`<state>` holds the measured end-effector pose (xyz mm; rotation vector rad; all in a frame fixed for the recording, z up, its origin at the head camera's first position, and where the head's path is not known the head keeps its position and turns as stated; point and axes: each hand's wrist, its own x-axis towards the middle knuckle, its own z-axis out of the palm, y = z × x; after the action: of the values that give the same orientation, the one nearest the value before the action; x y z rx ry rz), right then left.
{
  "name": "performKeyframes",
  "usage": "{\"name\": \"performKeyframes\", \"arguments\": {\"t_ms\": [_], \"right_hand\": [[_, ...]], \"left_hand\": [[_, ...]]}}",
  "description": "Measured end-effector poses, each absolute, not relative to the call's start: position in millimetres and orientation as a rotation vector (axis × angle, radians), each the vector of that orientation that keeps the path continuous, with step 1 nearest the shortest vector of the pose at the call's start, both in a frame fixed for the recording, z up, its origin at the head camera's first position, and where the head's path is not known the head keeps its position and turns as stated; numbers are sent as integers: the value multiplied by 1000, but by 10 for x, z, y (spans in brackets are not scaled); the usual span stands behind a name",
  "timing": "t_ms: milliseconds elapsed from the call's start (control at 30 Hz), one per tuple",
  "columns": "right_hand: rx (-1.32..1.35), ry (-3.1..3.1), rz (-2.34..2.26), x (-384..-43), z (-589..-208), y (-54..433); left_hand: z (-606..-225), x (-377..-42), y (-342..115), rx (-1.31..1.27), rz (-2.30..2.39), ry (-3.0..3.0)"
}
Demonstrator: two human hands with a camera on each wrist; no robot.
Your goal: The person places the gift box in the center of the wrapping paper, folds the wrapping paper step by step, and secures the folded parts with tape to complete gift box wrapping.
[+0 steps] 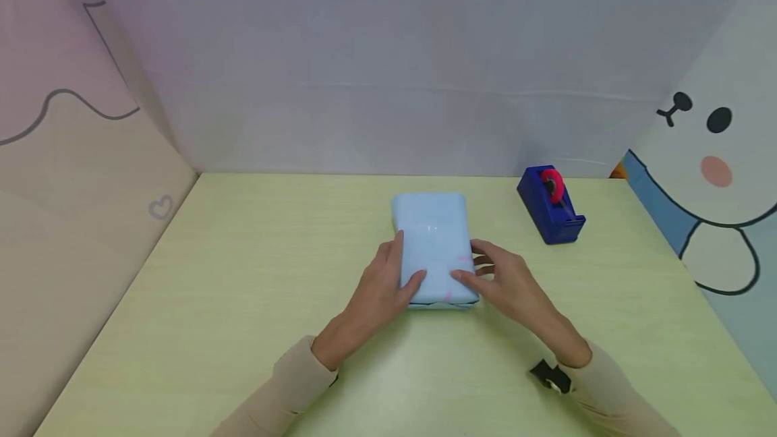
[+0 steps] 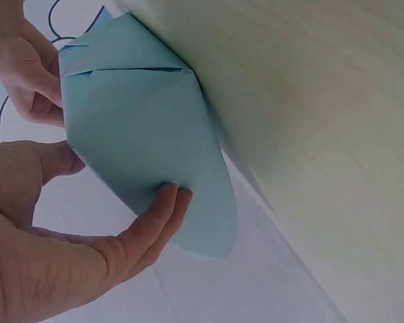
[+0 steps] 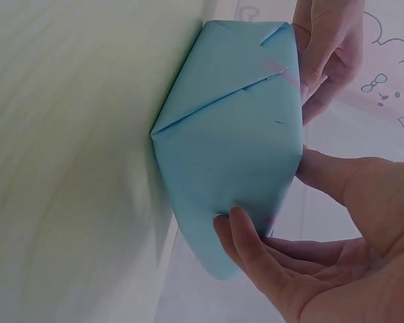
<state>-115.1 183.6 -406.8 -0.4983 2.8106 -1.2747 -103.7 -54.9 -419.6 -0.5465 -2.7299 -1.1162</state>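
A box-shaped package wrapped in light blue paper point(image 1: 434, 248) lies flat on the table, one short end toward me. My left hand point(image 1: 379, 288) holds its left side, with the thumb on the top face and the fingers along the side. On the opposite side my right hand point(image 1: 516, 288) grips the near right edge, thumb on top. Folded paper flaps show on the package's end point(image 2: 135, 134) in the left wrist view. Pink strips of tape point(image 3: 281, 73) stick to the paper in the right wrist view. The package's underside is hidden.
A dark blue tape dispenser point(image 1: 551, 211) with a pinkish-red roll stands at the back right of the pale table point(image 1: 273, 241). A grey-white sheet point(image 1: 388, 73) hangs behind the table, and printed panels border both sides. A small black piece point(image 1: 551, 376) shows by the right sleeve.
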Motion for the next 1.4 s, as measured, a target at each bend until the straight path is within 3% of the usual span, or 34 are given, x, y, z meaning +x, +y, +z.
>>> {"name": "performKeyframes", "arguments": {"t_ms": [1400], "right_hand": [[-620,2926,-1484,-1141,-4084,1774]], "left_hand": [[-4159,-1097,-533,-382,-1337,-2305]]}}
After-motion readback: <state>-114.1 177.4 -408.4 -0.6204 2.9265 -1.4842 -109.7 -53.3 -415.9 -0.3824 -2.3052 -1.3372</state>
